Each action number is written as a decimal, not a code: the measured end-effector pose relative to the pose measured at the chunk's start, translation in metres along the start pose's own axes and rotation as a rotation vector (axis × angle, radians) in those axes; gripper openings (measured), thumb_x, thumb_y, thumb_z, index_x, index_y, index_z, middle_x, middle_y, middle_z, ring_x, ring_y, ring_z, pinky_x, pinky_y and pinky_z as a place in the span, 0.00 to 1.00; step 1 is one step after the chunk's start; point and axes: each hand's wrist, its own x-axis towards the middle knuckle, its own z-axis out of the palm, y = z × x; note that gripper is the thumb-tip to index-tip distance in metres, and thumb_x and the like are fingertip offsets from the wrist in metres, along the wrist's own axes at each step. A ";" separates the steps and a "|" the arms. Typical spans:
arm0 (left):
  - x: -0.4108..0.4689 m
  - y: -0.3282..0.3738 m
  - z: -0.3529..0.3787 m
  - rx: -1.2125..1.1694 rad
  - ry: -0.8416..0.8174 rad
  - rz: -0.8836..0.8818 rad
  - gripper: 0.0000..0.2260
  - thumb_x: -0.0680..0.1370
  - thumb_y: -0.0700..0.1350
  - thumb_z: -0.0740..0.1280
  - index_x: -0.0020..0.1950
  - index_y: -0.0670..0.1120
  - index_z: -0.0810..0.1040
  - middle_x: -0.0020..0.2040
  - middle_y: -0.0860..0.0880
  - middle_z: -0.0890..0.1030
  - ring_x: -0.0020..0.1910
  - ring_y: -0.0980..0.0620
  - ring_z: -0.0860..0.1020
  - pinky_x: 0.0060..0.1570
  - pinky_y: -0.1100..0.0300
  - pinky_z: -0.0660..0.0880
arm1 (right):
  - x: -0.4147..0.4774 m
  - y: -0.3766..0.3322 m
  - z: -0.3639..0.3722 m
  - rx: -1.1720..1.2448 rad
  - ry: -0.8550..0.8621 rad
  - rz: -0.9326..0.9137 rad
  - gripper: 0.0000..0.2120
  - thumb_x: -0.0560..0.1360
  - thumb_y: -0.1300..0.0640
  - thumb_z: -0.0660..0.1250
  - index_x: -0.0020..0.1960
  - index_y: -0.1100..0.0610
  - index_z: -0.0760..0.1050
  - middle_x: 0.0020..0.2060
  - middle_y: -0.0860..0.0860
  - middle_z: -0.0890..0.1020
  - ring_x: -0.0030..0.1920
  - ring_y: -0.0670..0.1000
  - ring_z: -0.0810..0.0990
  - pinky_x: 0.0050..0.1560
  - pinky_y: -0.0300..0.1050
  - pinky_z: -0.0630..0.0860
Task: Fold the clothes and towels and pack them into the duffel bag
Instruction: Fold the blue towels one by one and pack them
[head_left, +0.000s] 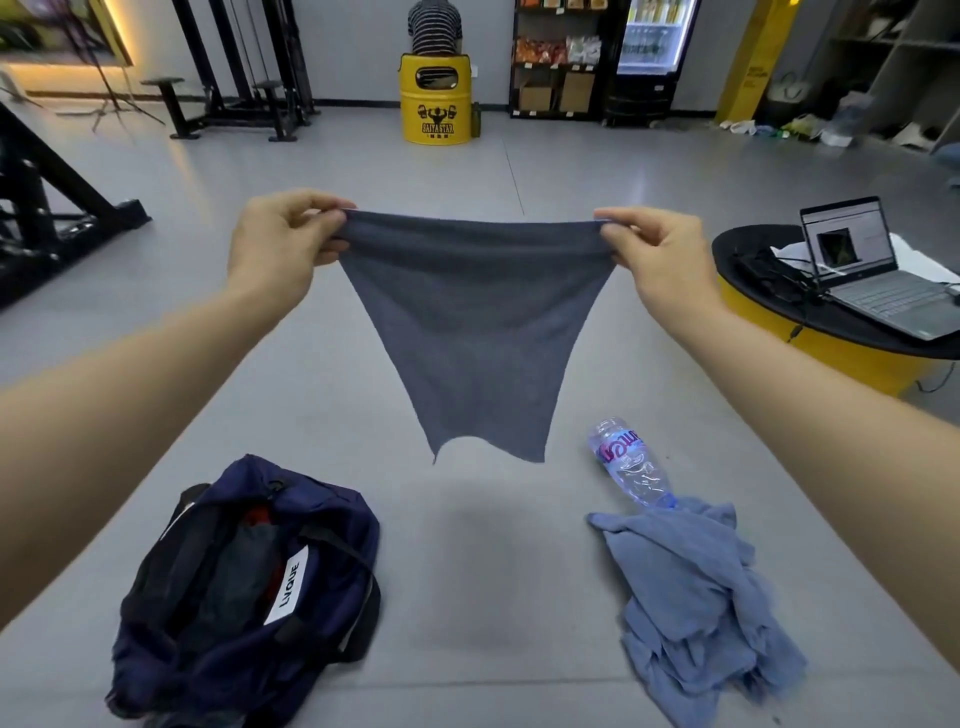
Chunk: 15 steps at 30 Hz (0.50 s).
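A dark grey-blue towel (470, 332) hangs stretched in the air between my hands. My left hand (283, 244) pinches its top left corner and my right hand (657, 249) pinches its top right corner. The towel's lower edge dangles free above the grey surface (493, 571). A navy duffel bag (249, 587) with a white label lies open at the lower left, with dark and red cloth inside. A crumpled light blue cloth (696, 597) lies at the lower right.
A clear plastic water bottle (626, 462) lies on its side, touching the light blue cloth. To the right stands a round black-topped yellow table (831, 338) with an open laptop (872, 270). Gym frames stand at the left, and a yellow drum (436, 98) and a person are far back.
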 end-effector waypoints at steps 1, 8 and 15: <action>-0.007 0.001 -0.003 -0.001 -0.019 0.011 0.08 0.82 0.39 0.65 0.54 0.48 0.83 0.43 0.50 0.83 0.38 0.58 0.82 0.47 0.66 0.80 | -0.009 0.000 -0.003 0.018 -0.010 0.005 0.10 0.77 0.54 0.68 0.49 0.39 0.83 0.48 0.43 0.86 0.53 0.47 0.84 0.61 0.55 0.79; -0.088 -0.064 -0.008 0.122 -0.245 -0.073 0.17 0.81 0.41 0.68 0.47 0.64 0.85 0.41 0.54 0.85 0.44 0.53 0.83 0.53 0.61 0.79 | -0.104 0.049 -0.008 -0.033 -0.131 0.151 0.12 0.79 0.60 0.69 0.52 0.42 0.83 0.45 0.41 0.86 0.50 0.42 0.83 0.58 0.46 0.78; -0.194 -0.192 0.019 0.376 -0.491 -0.192 0.13 0.79 0.43 0.70 0.47 0.63 0.84 0.46 0.66 0.84 0.48 0.65 0.81 0.54 0.64 0.75 | -0.216 0.160 0.022 -0.252 -0.403 0.424 0.12 0.78 0.59 0.71 0.51 0.41 0.84 0.44 0.35 0.86 0.48 0.38 0.82 0.52 0.32 0.75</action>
